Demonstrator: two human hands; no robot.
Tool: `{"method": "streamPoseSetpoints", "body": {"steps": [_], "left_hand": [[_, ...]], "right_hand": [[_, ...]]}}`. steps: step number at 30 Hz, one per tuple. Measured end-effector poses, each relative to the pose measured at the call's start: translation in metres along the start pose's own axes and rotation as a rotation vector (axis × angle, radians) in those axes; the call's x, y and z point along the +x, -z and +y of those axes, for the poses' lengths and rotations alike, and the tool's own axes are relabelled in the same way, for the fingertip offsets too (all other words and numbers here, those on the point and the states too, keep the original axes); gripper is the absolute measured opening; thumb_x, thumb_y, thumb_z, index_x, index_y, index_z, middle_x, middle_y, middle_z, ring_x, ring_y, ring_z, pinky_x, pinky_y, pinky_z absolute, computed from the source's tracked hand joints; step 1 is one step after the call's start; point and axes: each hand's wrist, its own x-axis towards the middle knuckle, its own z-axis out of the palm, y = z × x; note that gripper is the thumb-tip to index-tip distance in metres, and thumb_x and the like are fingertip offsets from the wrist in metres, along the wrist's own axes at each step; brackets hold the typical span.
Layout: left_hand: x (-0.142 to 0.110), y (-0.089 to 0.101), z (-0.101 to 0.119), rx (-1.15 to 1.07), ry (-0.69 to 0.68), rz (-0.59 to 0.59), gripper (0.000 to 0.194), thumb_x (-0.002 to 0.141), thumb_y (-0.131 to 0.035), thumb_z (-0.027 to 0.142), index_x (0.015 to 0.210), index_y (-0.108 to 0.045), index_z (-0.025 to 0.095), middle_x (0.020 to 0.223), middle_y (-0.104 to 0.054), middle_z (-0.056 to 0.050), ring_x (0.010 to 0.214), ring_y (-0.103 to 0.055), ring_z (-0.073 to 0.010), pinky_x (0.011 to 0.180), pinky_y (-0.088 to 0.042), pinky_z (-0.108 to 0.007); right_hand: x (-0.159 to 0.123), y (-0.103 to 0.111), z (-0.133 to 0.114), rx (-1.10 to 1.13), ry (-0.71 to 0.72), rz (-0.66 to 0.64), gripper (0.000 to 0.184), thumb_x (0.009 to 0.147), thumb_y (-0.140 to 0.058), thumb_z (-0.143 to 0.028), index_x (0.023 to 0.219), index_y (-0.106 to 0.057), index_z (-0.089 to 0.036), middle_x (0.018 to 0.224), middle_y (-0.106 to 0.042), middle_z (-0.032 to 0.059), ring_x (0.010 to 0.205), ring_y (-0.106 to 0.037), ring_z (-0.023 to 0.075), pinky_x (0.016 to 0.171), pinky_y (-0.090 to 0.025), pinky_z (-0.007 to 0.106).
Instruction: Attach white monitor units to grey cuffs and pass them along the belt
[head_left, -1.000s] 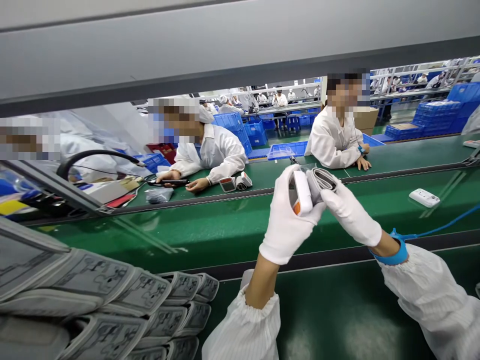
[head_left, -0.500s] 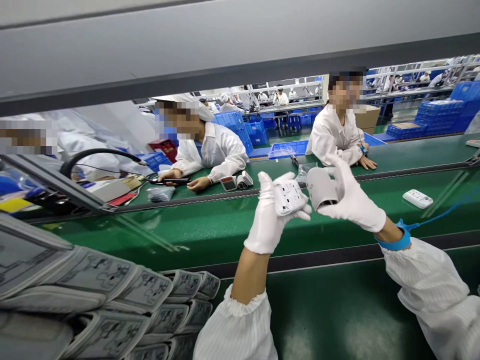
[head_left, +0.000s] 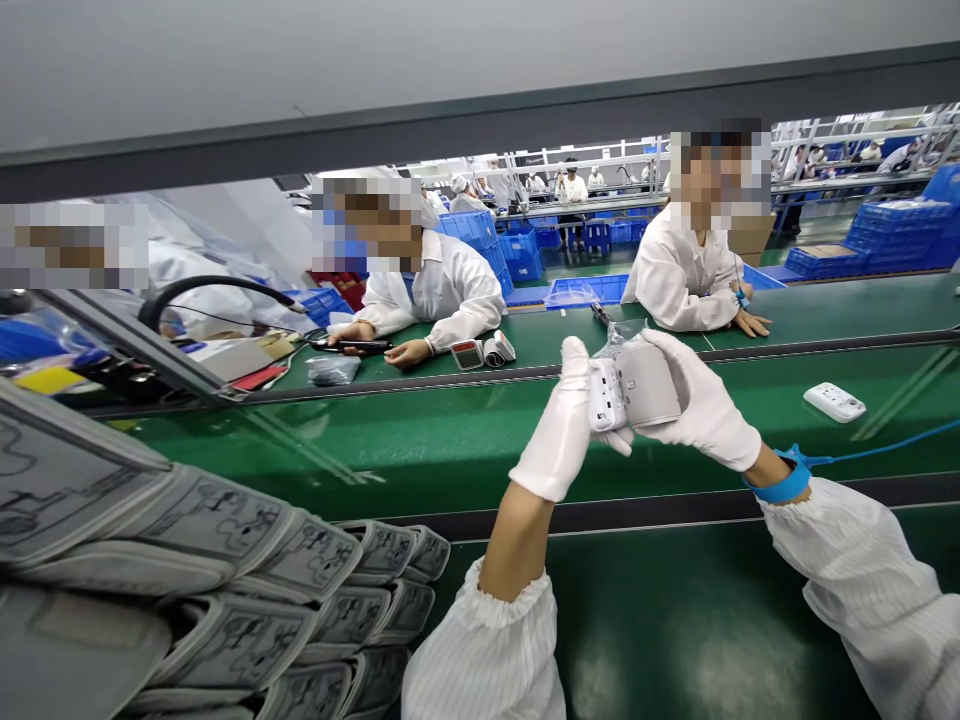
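Observation:
My left hand (head_left: 561, 425), in a white glove, is closed on a white wrist blood pressure monitor body (head_left: 606, 396), its face with small cut-outs turned toward me. A curled grey cuff (head_left: 651, 385) is in my right hand (head_left: 705, 405), also gloved, with the fingers behind and around it. Cuff and body meet edge to edge above the green belt; whether they are joined I cannot tell. Another white monitor body (head_left: 835, 402) lies on the belt to the right of my hands.
Stacked grey cuffs (head_left: 247, 545) with printed drawings fill the lower left. Across the belt (head_left: 300, 450), one co-worker (head_left: 442, 290) holds a black tool beside two finished-looking monitors (head_left: 484, 352); another person (head_left: 679, 270) leans on the bench. A blue cord (head_left: 892, 448) trails from my right wrist. A grey beam (head_left: 480, 75) hangs overhead.
The cuff in my right hand has turned and come against the monitor body, closing the gap between them. My left hand has moved right and turned the body. The view has shifted slightly.

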Motion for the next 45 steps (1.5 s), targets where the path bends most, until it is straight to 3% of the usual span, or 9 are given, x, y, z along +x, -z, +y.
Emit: {"method": "streamPoseSetpoints", "body": {"steps": [10, 15, 18, 20, 26, 33, 39, 42, 45], "left_hand": [[-0.002, -0.002, -0.008, 0.154, -0.01, 0.128, 0.079, 0.085, -0.034, 0.096, 0.074, -0.053, 0.02, 0.057, -0.05, 0.0, 0.05, -0.06, -0.0144, 0.045, -0.054, -0.024], [-0.006, -0.004, -0.006, 0.2, -0.054, 0.079, 0.078, 0.091, -0.043, 0.086, 0.124, -0.062, 0.018, 0.101, -0.072, -0.011, 0.082, -0.074, -0.0226, 0.059, -0.061, -0.029], [-0.008, -0.005, -0.006, 0.262, -0.125, 0.026, 0.087, 0.089, -0.073, 0.058, 0.16, -0.037, 0.023, 0.149, -0.059, -0.015, 0.127, -0.066, -0.0302, 0.096, -0.061, -0.039], [-0.009, -0.005, -0.007, 0.361, -0.182, 0.02, 0.097, 0.087, -0.079, 0.042, 0.166, -0.026, 0.023, 0.161, -0.05, -0.014, 0.141, -0.056, -0.0312, 0.114, -0.051, -0.043], [-0.009, -0.004, -0.013, 0.576, -0.359, 0.048, 0.065, 0.098, -0.062, 0.04, 0.157, -0.045, 0.02, 0.151, -0.061, -0.015, 0.14, -0.059, -0.0281, 0.117, -0.047, -0.037], [0.0, -0.009, -0.022, 0.668, -0.467, 0.276, 0.06, 0.09, -0.066, 0.026, 0.148, -0.05, 0.02, 0.138, -0.068, -0.013, 0.127, -0.067, -0.0267, 0.114, -0.05, -0.038], [0.009, -0.006, -0.018, 0.494, -0.582, 0.397, 0.059, 0.076, -0.077, 0.014, 0.132, -0.063, 0.02, 0.141, -0.067, -0.01, 0.132, -0.064, -0.0246, 0.12, -0.045, -0.036], [0.007, -0.004, -0.013, 0.33, -0.596, 0.398, 0.05, 0.077, -0.082, 0.024, 0.126, -0.07, 0.02, 0.14, -0.069, -0.008, 0.131, -0.064, -0.0252, 0.118, -0.047, -0.034], [0.01, 0.0, -0.013, 0.113, -0.443, 0.363, 0.041, 0.087, -0.075, 0.046, 0.12, -0.075, 0.022, 0.129, -0.076, -0.006, 0.127, -0.067, -0.0258, 0.11, -0.054, -0.034]], "right_hand": [[-0.004, 0.0, -0.005, -0.227, 0.009, -0.078, 0.095, 0.073, -0.09, -0.027, 0.159, -0.048, -0.021, 0.155, -0.058, 0.0103, 0.144, -0.057, 0.0318, 0.122, -0.049, 0.041], [-0.002, -0.002, -0.005, -0.282, 0.095, -0.067, 0.09, 0.077, -0.087, -0.024, 0.159, -0.049, -0.023, 0.154, -0.057, 0.0119, 0.144, -0.056, 0.0314, 0.123, -0.047, 0.042], [0.0, 0.001, -0.01, -0.318, 0.129, -0.007, 0.087, 0.077, -0.086, -0.027, 0.157, -0.051, -0.02, 0.151, -0.058, 0.014, 0.141, -0.058, 0.0319, 0.122, -0.047, 0.041], [0.001, 0.005, -0.015, -0.328, 0.106, 0.029, 0.087, 0.077, -0.085, -0.027, 0.157, -0.051, -0.019, 0.15, -0.058, 0.0142, 0.139, -0.059, 0.0323, 0.119, -0.05, 0.041], [0.006, 0.014, -0.032, -0.118, -0.146, 0.058, 0.092, 0.076, -0.086, -0.043, 0.156, -0.05, -0.014, 0.15, -0.059, 0.0157, 0.14, -0.057, 0.0358, 0.113, -0.053, 0.041], [0.007, 0.006, -0.031, -0.18, -0.056, 0.112, 0.079, 0.078, -0.081, -0.039, 0.148, -0.054, -0.016, 0.137, -0.064, 0.0143, 0.128, -0.063, 0.0317, 0.112, -0.052, 0.043], [0.005, -0.005, -0.032, -0.111, -0.041, 0.06, 0.091, 0.077, -0.084, -0.052, 0.153, -0.051, -0.015, 0.144, -0.062, 0.0146, 0.131, -0.06, 0.0325, 0.112, -0.052, 0.043], [0.008, 0.0, -0.029, 0.067, -0.064, -0.001, 0.069, 0.092, -0.071, -0.053, 0.148, -0.059, -0.015, 0.14, -0.066, 0.0111, 0.127, -0.063, 0.027, 0.109, -0.053, 0.038], [0.011, 0.008, -0.022, 0.131, -0.121, 0.062, 0.049, 0.102, -0.057, -0.045, 0.139, -0.068, -0.015, 0.109, -0.074, 0.0064, 0.1, -0.068, 0.0205, 0.096, -0.057, 0.035]]}}
